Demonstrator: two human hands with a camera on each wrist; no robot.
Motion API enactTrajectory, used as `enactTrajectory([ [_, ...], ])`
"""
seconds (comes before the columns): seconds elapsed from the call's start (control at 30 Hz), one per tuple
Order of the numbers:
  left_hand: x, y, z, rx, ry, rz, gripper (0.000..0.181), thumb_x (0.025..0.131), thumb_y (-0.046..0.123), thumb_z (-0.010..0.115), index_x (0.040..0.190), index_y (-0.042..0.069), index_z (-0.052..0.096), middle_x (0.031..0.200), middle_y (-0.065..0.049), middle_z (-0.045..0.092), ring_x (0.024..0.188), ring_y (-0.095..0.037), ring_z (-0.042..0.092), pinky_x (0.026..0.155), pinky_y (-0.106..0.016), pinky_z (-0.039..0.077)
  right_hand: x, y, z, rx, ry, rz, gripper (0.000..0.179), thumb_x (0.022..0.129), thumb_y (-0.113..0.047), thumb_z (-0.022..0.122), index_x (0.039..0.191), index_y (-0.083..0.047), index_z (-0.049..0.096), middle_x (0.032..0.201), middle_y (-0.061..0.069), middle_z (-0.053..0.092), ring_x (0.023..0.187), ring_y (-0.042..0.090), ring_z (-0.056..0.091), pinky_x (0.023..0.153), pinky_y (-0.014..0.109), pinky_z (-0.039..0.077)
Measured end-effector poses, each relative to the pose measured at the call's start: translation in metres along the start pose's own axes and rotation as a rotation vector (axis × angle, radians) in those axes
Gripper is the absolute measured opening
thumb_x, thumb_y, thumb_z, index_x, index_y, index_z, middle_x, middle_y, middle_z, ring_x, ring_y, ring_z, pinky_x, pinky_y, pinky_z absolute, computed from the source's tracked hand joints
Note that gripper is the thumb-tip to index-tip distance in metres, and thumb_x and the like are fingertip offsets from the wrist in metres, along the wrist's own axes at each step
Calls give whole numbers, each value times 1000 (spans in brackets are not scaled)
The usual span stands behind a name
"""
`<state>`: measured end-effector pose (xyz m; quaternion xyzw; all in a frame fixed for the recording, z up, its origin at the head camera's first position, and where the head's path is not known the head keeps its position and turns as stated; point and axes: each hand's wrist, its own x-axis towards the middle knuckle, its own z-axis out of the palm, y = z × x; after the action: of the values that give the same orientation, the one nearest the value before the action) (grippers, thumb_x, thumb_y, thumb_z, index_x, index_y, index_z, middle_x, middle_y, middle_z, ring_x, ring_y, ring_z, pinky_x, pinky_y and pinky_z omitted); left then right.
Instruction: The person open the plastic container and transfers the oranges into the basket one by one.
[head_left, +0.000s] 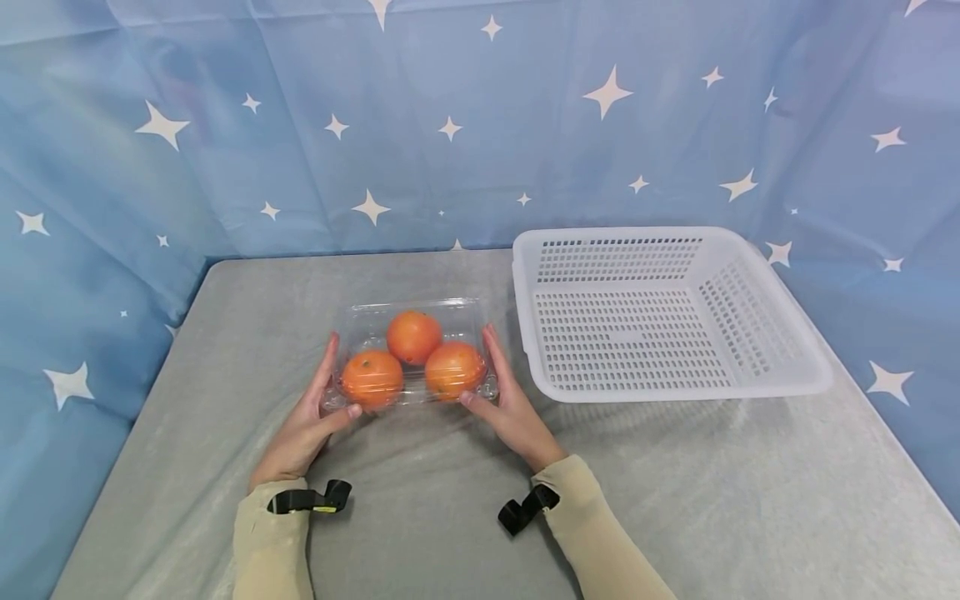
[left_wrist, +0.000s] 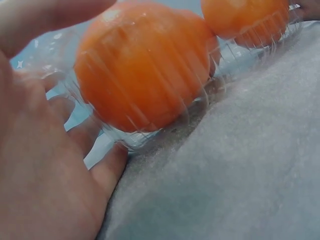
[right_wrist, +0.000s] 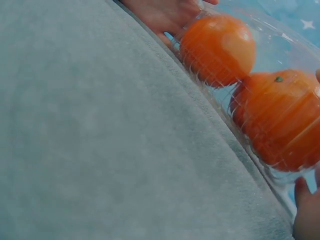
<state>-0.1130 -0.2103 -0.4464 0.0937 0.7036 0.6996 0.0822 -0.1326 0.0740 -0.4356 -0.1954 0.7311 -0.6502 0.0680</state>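
Note:
A clear plastic fruit box [head_left: 454,318] sits on the grey cloth in the head view, with three oranges inside. One orange [head_left: 414,337] is at the back, another orange [head_left: 372,378] front left and the third orange [head_left: 455,371] front right. My left hand [head_left: 303,425] holds the box's left end, fingers along the side and thumb at the front corner. At the opposite end my right hand [head_left: 517,417] grips it likewise, its thumb over the front right corner. The left wrist view shows the thumb [left_wrist: 45,20] above the near orange and fingers spread against the plastic wall.
A white perforated basket [head_left: 787,367] stands at the right of the box, close to the back of the table. Grey cloth [head_left: 435,533] covers the tabletop. Behind and at both sides hangs a blue curtain [head_left: 525,100] with white stars.

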Motion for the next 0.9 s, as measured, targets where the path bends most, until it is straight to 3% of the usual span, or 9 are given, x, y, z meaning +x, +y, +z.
enactTrajectory([
  [0.23, 1, -1, 0, -52, -11, -7, 83, 86, -2, 53, 143, 34, 4, 147, 17, -6, 133, -12, -11, 104, -51, 5, 0, -4, 1, -35, 2, -6, 77, 88, -10, 55, 144, -19, 3, 150, -1, -1, 134, 10, 2, 106, 45, 6],
  [0.43, 0, 4, 3, -76, -18, -19, 80, 88, 0, 51, 144, 33, 4, 146, 19, -7, 133, -9, -11, 104, -48, 6, 1, 4, 0, -80, 14, -16, 76, 88, -16, 56, 145, -18, 6, 150, -2, 1, 134, 10, 3, 106, 45, 8],
  [0.57, -1, 10, 6, -37, 1, -9, 80, 88, 1, 51, 144, 32, 4, 147, 17, -6, 133, -10, -10, 105, -49, 6, 4, 16, -2, -176, 47, -15, 79, 85, -28, 61, 145, -17, 11, 149, -4, 6, 134, 9, 8, 106, 42, 13],
  [0.73, -1, 14, 8, 60, 53, -25, 80, 87, 5, 56, 144, 32, 7, 148, 11, -2, 133, -13, -7, 103, -53, 2, 6, 19, -2, -325, 107, -2, 85, 77, -44, 65, 143, -25, 15, 148, -8, 13, 132, 7, 16, 104, 37, 23],
  [0.9, -2, 13, 8, 90, 79, -37, 80, 86, 8, 58, 144, 33, 9, 149, 8, 1, 134, -13, -4, 103, -54, 1, 6, 13, 2, -490, 146, 11, 88, 74, -48, 66, 143, -19, 21, 146, -6, 19, 130, 11, 22, 102, 37, 27],
])
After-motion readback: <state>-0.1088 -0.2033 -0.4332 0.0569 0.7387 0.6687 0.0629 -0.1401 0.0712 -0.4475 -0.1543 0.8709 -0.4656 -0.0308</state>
